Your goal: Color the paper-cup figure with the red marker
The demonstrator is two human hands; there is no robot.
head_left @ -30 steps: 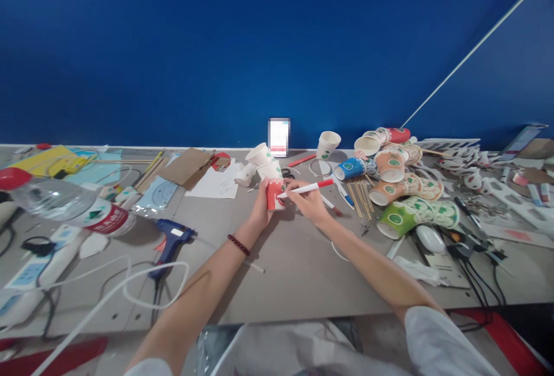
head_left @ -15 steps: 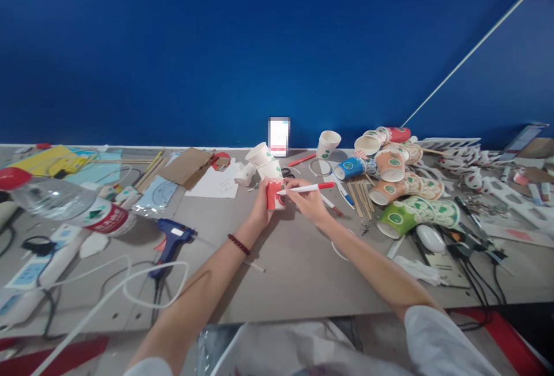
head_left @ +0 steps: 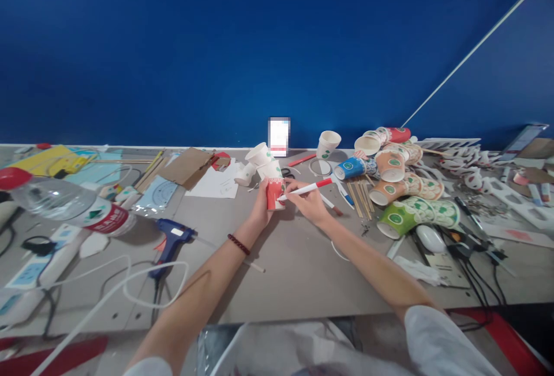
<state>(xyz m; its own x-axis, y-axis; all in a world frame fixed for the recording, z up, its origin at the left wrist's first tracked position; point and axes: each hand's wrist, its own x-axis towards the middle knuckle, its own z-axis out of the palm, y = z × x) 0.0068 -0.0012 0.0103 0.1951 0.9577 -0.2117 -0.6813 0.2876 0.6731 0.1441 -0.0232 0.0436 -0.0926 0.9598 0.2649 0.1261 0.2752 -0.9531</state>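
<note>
Wrapped around the left side of a red paper cup (head_left: 273, 194) is my left hand (head_left: 260, 208); its fingers are partly hidden by the cup. A white marker with a red end (head_left: 309, 189) is pinched in my right hand (head_left: 309, 203). The marker's tip points left and lies at the cup's printed side; whether it touches the surface I cannot tell. Just behind the red cup, several white paper cups (head_left: 258, 155) lean together on the table. Scissors (head_left: 287, 173) lie partly hidden behind my right hand.
On the left are a water bottle (head_left: 64, 200), a blue glue gun (head_left: 171, 243), a power strip (head_left: 38, 272) and a looping white cable. Stacked paper cups (head_left: 393, 220), wooden sticks (head_left: 360, 198) and black cables crowd the right. A blue wall (head_left: 277, 47) closes the back.
The marker's tip has shifted slightly down on the cup, and its red end has tilted up a little. My left hand and the cup stay nearly still.
</note>
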